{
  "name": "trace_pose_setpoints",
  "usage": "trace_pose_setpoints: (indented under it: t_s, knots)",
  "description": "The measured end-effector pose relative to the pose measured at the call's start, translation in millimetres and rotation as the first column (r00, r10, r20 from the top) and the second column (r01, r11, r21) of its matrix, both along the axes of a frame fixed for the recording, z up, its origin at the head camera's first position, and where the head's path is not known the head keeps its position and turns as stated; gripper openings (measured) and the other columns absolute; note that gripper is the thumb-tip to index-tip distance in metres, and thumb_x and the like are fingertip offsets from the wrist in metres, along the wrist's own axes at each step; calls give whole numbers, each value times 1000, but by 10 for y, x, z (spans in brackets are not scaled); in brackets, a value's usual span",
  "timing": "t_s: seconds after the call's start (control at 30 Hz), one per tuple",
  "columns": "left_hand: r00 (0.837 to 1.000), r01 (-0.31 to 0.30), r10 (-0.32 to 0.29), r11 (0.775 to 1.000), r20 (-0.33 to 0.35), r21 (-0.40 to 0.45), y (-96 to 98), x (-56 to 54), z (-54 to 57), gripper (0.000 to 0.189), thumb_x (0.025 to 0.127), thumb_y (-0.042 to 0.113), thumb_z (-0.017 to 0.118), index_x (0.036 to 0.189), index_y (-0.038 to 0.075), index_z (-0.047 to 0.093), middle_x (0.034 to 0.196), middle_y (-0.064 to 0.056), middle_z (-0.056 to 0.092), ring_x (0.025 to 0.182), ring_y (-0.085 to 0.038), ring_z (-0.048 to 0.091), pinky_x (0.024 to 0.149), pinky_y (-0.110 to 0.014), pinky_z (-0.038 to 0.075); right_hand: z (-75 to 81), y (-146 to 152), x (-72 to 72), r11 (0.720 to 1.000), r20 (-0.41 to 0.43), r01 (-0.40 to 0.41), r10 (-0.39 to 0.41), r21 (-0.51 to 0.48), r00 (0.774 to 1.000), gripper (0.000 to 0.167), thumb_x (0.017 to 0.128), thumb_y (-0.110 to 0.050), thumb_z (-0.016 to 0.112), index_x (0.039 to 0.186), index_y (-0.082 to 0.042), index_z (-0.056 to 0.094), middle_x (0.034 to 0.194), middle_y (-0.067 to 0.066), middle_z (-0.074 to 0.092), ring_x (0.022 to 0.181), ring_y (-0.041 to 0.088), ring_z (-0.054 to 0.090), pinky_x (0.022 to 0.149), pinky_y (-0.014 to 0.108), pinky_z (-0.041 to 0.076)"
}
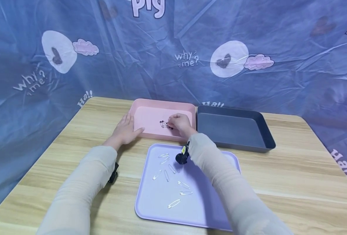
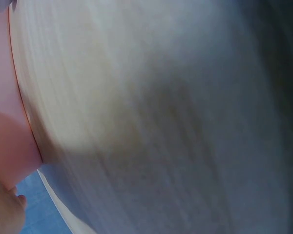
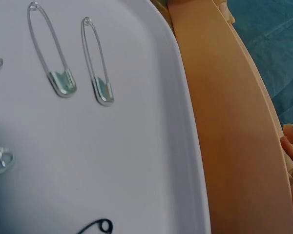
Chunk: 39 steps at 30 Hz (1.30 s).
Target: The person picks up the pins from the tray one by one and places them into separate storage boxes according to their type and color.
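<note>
Just beside the right hand [image 1: 180, 124], grip unclear, dark safety pins [image 1: 164, 125] in pink tray [image 1: 150, 114], left hand [image 1: 125, 130] spread at its rim.

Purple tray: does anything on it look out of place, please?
Perhaps: at the right wrist view's bottom edge, one black safety pin lies on the purple tray. It looks odd because the other pins seen there are silver, while black pins lie in the pink tray.

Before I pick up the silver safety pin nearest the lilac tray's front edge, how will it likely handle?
The silver safety pin looks like thin metal wire, so probably light and fairly stiff. Lying flat on the smooth-looking lilac tray, it would likely slide rather than roll if pushed. Its low, narrow shape may make it awkward to pinch.
</note>
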<state>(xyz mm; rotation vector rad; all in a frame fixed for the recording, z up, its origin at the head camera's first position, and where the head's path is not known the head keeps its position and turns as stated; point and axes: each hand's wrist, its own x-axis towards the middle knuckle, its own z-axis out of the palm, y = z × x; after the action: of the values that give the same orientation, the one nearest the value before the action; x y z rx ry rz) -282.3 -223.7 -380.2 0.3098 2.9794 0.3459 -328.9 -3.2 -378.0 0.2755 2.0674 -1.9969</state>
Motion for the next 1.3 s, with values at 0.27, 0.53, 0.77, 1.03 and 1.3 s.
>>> trace_pose_setpoints:
  t_s: [0.27, 0.53, 0.77, 1.03, 1.3]
  knots:
    - [1000, -3, 3, 1000, 5, 5, 1, 2, 24, 82, 88, 50, 29, 131, -14, 0, 138, -28, -5, 126, -37, -5, 102, -42, -2, 87, 73, 68, 999, -22, -32, 32, -42, 999, 20, 83, 4, 51, 101, 12, 53, 99, 25, 56, 92, 30, 57, 73, 27, 49]
    - [1000, -3, 3, 1000, -3, -1, -27, 42, 25, 86, 87, 54, 26, 131, -15, 0, 137, -29, -4, 126, -38, -4, 102, -42, -1, 129, 187, 187, 995, -56, -89, 87, -47, 995, 19, 82, 3, 51, 98, 12, 52, 92, 21, 57, 84, 30, 59, 74, 31, 49]
    - [1000, -7, 7, 1000, 0, 22, -2, 49, 48, 82, 88, 49, 31, 131, -15, -1, 137, -29, -5, 126, -38, -4, 102, -43, -1, 227, 284, 321, 990, -83, -132, 127, -51, 988, 21, 83, -1, 52, 101, 11, 52, 102, 26, 55, 90, 32, 57, 77, 32, 47]
    - [1000, 8, -8, 1000, -1, 8, 17, 23, 25, 85, 87, 53, 26, 131, -15, -1, 137, -29, -5, 126, -38, -4, 102, -42, -2, 330, 407, 491, 985, -93, -151, 142, -89, 985, 23, 82, -2, 54, 102, 9, 52, 98, 24, 57, 79, 24, 60, 72, 29, 49]
    - [1000, 0, 0, 1000, 4, 23, 14, 26, -2, 83, 88, 49, 30, 131, -14, -1, 138, -28, -6, 126, -38, -6, 102, -43, -2, 391, 472, 650, 977, -98, -182, 171, -113, 980, 18, 81, 2, 53, 97, 11, 52, 91, 20, 59, 69, 18, 61, 73, 31, 49]
